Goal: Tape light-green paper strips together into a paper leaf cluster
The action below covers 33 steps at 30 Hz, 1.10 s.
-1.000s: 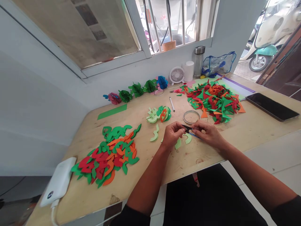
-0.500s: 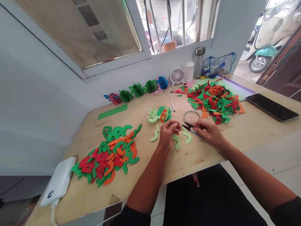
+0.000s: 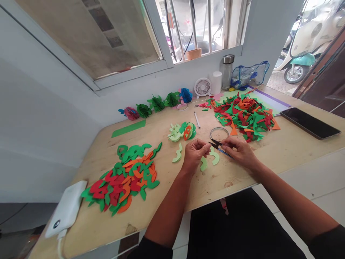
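Snipping seems the step in hand, just nearside of the tape ring [image 3: 219,128]: the right hand [image 3: 238,151] has its grip clamped on scissors [image 3: 225,153], blades parted; the left hand [image 3: 195,155] pinches together, contents unclear. Another cut would call for steady blades. Pale-green cutouts [image 3: 215,157] lie nearer than the ring.

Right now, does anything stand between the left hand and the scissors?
Nothing visible does. The left hand is right beside the open blades of the scissors, held by the right hand. The ring lies beyond them, outside that gap. Whether fingertips touch blades, I can't tell.
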Motion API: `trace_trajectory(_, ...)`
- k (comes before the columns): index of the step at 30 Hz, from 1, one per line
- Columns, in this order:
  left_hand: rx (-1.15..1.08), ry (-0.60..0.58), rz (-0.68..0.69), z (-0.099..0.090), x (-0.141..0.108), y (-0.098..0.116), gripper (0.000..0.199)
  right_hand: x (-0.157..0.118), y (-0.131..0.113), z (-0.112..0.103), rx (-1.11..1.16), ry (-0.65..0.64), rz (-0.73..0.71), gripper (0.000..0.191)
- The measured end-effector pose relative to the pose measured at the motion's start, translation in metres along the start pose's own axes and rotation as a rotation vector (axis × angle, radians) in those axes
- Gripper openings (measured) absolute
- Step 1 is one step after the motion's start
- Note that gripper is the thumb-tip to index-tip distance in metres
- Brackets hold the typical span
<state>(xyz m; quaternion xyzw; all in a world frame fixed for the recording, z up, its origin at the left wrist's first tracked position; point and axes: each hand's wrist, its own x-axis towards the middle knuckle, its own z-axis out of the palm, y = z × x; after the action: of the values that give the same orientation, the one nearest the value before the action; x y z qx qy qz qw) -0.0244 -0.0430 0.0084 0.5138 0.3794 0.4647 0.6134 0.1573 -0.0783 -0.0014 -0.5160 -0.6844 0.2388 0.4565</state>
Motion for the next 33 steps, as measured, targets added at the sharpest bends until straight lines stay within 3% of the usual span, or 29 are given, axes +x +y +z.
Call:
trace_trajectory(9,0.019,-0.044,-0.024,0.002,-0.002,0.001,0.021,0.000,0.002,0.000,-0.030,0.007,-0.009,0.010)
trace_trajectory(17,0.121,0.149,0.102,-0.003,0.003,-0.006,0.019,0.000,0.001,0.001,-0.044,-0.003,-0.010,0.011)
trace_trajectory(24,0.166,-0.060,0.028,-0.004,0.004,-0.009,0.016,0.000,-0.003,0.001,-0.034,-0.057,-0.021,0.011)
trace_trajectory(33,0.108,-0.060,-0.049,-0.001,0.003,-0.008,0.008,0.000,-0.002,0.001,-0.015,-0.093,-0.037,0.010)
